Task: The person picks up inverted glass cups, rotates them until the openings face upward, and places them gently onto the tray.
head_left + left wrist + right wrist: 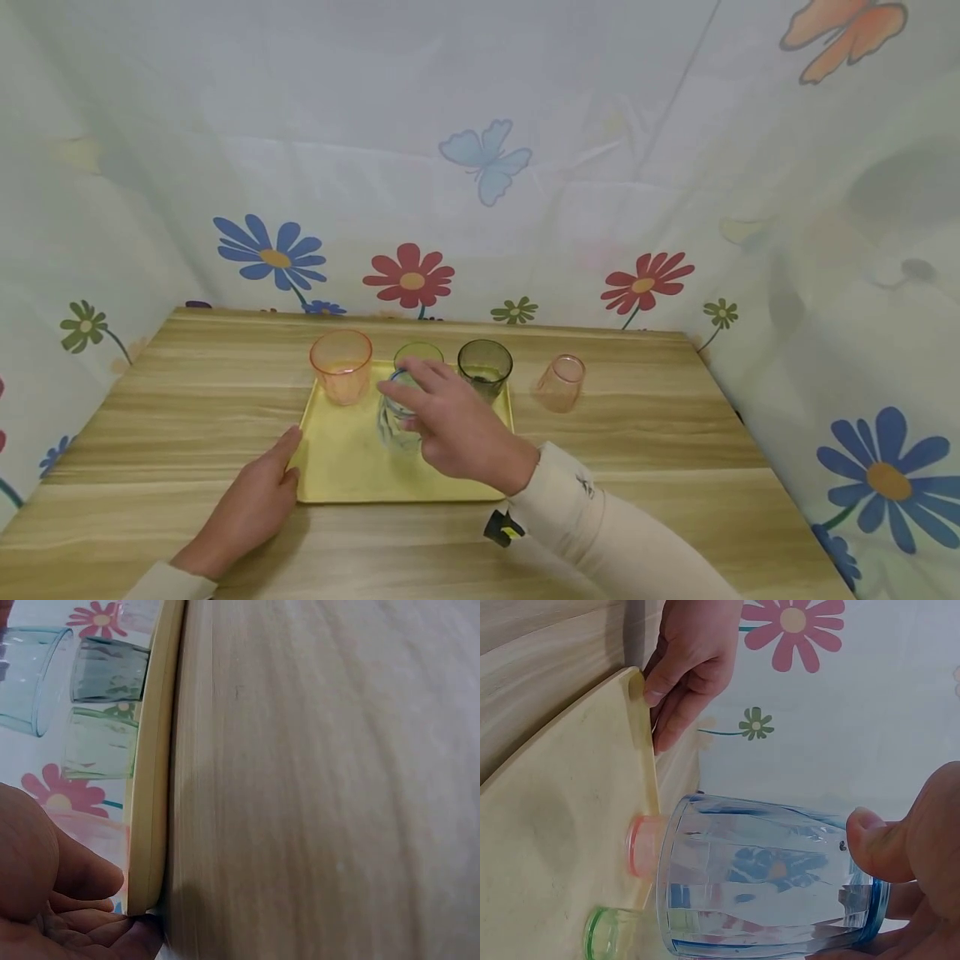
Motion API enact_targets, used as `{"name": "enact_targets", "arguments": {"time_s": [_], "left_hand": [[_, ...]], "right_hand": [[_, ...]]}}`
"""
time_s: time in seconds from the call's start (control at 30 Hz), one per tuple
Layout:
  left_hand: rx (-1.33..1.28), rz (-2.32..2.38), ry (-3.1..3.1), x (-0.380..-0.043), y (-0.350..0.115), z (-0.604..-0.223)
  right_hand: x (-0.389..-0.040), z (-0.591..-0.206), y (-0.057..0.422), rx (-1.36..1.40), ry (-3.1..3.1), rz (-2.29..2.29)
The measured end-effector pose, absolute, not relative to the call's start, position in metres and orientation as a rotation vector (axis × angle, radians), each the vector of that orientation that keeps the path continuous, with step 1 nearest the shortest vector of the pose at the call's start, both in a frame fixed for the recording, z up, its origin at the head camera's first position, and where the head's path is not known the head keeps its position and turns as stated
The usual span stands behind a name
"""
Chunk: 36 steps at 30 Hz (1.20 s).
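Observation:
My right hand (468, 421) holds a clear blue-tinted glass (772, 877) by its base end, fingers and thumb around it. The glass is upside down over the yellow tray (345, 471), its wide mouth facing the tray. At the tray's left edge my left hand (255, 496) grips the rim, thumb on top and fingers beneath. Along the tray's back stand an orange glass (343, 379), a green glass (417, 354) partly hidden by my right hand, and a dark grey-green glass (486, 375).
To the right of the tray, a pink glass (560, 385) stands upside down on the wooden table (637, 433). A pale curtain (360, 125) printed with flowers and butterflies hangs behind and beside the table.

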<state>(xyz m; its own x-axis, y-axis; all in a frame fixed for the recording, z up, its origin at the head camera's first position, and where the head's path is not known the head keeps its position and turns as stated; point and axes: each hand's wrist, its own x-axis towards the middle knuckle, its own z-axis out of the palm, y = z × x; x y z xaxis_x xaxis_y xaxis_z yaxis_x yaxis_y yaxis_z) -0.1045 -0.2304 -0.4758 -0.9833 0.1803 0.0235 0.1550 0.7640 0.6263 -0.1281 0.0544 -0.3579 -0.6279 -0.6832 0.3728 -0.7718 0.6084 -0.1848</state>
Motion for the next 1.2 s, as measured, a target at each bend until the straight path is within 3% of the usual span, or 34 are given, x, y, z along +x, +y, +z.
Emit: {"name": "enact_targets", "arguments": {"time_s": [0.57,1.2], "left_hand": [[0.320,1.033,2.933,-0.104,-0.227,-0.478],[0.360,1.127,2.908,-0.100,-0.215,-0.450]], "right_hand": [[-0.131,-0.364,0.033,1.153,-2.620,0.534],[-0.136,-0.374,0.028,0.897,-2.640,1.422]]}}
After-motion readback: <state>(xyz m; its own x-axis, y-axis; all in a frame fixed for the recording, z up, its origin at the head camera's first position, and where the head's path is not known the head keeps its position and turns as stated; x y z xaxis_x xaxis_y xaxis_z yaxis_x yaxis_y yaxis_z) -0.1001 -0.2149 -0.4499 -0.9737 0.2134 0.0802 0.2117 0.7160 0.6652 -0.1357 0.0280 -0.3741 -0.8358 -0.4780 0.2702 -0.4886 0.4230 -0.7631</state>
